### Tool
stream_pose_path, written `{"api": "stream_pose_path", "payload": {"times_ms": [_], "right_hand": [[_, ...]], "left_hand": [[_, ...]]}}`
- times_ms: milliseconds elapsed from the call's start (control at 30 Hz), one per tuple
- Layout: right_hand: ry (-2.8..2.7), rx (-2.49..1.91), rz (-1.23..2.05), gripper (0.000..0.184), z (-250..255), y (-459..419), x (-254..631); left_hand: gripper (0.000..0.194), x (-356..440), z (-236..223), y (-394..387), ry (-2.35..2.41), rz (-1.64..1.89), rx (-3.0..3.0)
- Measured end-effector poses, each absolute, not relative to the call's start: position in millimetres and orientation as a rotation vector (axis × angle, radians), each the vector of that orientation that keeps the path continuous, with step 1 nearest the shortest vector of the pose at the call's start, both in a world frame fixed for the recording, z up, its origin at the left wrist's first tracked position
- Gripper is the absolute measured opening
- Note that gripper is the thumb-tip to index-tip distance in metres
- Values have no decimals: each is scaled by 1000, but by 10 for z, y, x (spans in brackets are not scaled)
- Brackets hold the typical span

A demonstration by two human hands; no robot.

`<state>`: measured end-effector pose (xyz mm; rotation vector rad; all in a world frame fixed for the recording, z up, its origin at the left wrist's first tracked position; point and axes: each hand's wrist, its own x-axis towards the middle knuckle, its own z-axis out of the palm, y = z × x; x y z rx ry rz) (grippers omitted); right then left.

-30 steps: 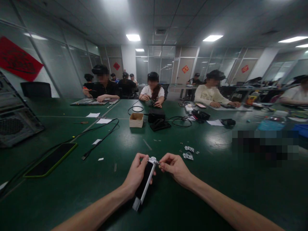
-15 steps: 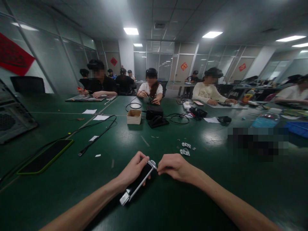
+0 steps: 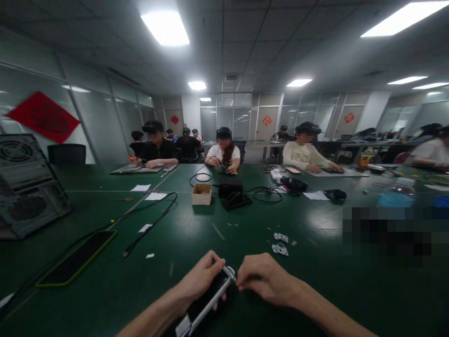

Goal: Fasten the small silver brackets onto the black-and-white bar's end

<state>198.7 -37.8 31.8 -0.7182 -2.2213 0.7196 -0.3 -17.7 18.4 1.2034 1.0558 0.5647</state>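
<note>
My left hand (image 3: 199,283) is closed around a long black-and-silver metal piece (image 3: 211,306), which slants from lower left to upper right just above the table. Its thumb presses near the far silver end, while the near end reaches the bottom of the head view. At that far end, my right hand (image 3: 268,282) has thumb and forefinger pinched together; whatever sits between those fingertips is too small to make out. Two small silver brackets (image 3: 279,248) lie on the table beyond my right hand, with several tiny rings (image 3: 293,243) around them.
On the green table (image 3: 196,234) are a phone (image 3: 77,258) and a black cable (image 3: 150,228) at left, and a small open box (image 3: 201,195) and black case (image 3: 230,186) ahead. A computer tower (image 3: 30,185) stands far left, a bottle (image 3: 398,193) right. Several people sit opposite.
The head view has tilted upward, so the table, my hands and the metal piece appear lower. Both hands keep nearly the same hold, with the right fingertips still at the piece's far end.
</note>
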Motion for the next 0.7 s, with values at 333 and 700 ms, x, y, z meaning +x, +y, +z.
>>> {"api": "stream_pose_path", "payload": {"times_ms": [333, 700], "right_hand": [[-1065, -854, 1459, 39, -12, -224, 1673], [-539, -717, 1712, 44, -105, -284, 1481]], "left_hand": [[54, 175, -77, -177, 1032, 1015, 1061], [56, 225, -141, -267, 1027, 1211, 982]]}}
